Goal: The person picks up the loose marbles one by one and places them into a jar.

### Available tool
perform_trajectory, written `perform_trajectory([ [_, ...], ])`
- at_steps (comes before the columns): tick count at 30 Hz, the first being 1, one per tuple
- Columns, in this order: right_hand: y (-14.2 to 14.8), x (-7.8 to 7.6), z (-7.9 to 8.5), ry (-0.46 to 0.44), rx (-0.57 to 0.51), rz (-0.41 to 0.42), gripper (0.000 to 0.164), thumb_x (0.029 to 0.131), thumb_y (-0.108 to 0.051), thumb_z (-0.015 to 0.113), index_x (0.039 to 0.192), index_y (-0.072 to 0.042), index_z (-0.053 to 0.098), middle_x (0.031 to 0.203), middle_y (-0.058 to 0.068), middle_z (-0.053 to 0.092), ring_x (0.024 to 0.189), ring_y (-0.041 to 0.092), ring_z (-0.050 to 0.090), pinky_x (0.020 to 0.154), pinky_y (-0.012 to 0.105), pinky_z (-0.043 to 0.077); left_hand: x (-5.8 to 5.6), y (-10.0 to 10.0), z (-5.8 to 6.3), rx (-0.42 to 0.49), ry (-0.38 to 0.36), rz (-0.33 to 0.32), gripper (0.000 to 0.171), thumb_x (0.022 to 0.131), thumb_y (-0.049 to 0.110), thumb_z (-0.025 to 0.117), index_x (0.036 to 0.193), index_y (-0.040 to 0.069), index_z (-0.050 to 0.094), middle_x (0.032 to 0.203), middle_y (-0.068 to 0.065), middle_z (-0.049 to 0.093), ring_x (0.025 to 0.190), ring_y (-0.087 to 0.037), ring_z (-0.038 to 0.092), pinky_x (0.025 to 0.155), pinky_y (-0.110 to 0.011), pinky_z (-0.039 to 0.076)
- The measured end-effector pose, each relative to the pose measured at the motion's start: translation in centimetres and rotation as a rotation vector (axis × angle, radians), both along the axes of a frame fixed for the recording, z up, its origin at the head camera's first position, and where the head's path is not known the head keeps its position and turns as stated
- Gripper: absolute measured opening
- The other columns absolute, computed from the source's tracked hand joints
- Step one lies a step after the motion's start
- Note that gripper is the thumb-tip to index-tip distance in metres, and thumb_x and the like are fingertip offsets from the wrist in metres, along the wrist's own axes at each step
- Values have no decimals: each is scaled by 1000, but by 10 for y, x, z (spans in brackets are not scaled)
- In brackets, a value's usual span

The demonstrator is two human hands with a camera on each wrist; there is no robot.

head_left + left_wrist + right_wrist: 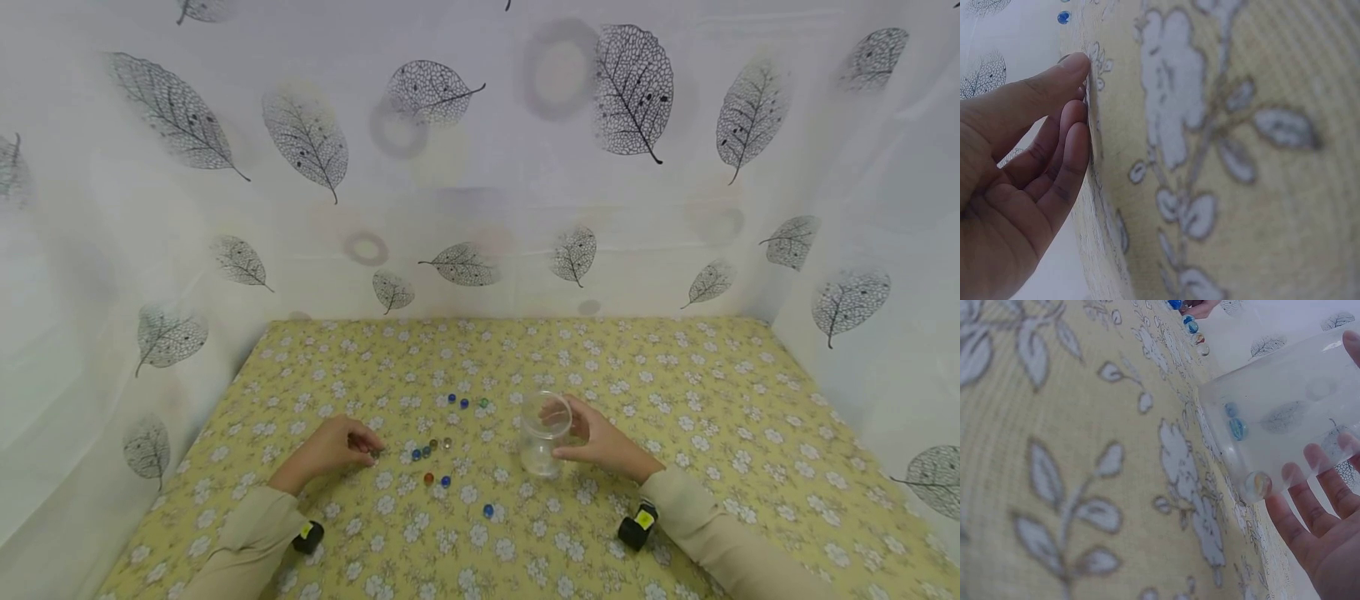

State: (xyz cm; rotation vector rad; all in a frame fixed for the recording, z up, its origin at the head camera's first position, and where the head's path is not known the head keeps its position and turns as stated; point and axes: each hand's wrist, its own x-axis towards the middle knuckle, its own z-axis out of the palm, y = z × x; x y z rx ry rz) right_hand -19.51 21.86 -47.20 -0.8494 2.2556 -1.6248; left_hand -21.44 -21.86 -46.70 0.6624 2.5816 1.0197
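Note:
In the head view, my left hand (341,446) is low over the cloth on the left, thumb and fingertips pinching a small glassy marble (377,454). The fingers mostly hide that marble in the left wrist view. My right hand (600,442) grips a clear cup (542,462) from its right side; the cup stands upright on the cloth, mouth up. Several marbles lie between the hands, among them a red one (429,478), a blue one (446,482) and a clear one (447,442). Through the cup wall, the right wrist view shows blue marbles (1238,429) and an orange-streaked marble (1259,485).
Two dark blue marbles (458,401) and a green marble (484,402) lie farther back. Closer to the front is a lone blue marble (488,511). A yellow floral cloth (637,358) covers the table, with leaf-printed white curtains (480,208) behind and at both sides.

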Motion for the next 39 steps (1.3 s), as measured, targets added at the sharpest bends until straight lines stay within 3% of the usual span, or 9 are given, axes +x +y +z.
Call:
perform_trajectory([
  [8, 0, 1, 2, -20, -3, -6, 52, 86, -3, 65, 133, -4, 42, 130, 22, 48, 118, 40, 50, 94, 24, 48, -2, 0, -1, -3, 8, 9, 14, 78, 9, 74, 93, 9, 74, 87, -5, 70, 71, -4, 59, 62, -21, 52],
  [15, -1, 1, 3, -21, -9, 3, 52, 87, -3, 65, 133, -4, 41, 130, 23, 49, 119, 42, 49, 95, 23, 47, -4, 0, 3, -25, 5, 101, 17, 80, 12, 73, 96, 7, 73, 86, -3, 69, 70, -8, 58, 59, -23, 49],
  [21, -1, 1, 2, -3, -12, 9, 52, 87, -4, 65, 133, -2, 41, 129, 24, 48, 117, 43, 50, 94, 27, 49, -5, 3, 8, -44, 35, 137, 17, 80, 11, 73, 96, 7, 73, 88, -3, 69, 73, -10, 59, 61, -22, 50],
  [28, 0, 1, 2, 4, 5, -2, 52, 87, -4, 65, 133, -3, 41, 129, 22, 49, 117, 37, 51, 94, 28, 49, -5, 10, 15, 24, 52, 181, 18, 81, 12, 72, 98, 7, 72, 90, -5, 68, 75, -8, 59, 65, -21, 52],
  [39, -1, 3, 3, -3, -13, 6, 52, 87, -2, 63, 134, -1, 40, 130, 24, 48, 118, 32, 52, 94, 23, 48, -5, 28, 30, 81, 94, 147, 21, 83, 15, 71, 103, 7, 72, 95, -6, 69, 79, -7, 61, 70, -20, 53],
])
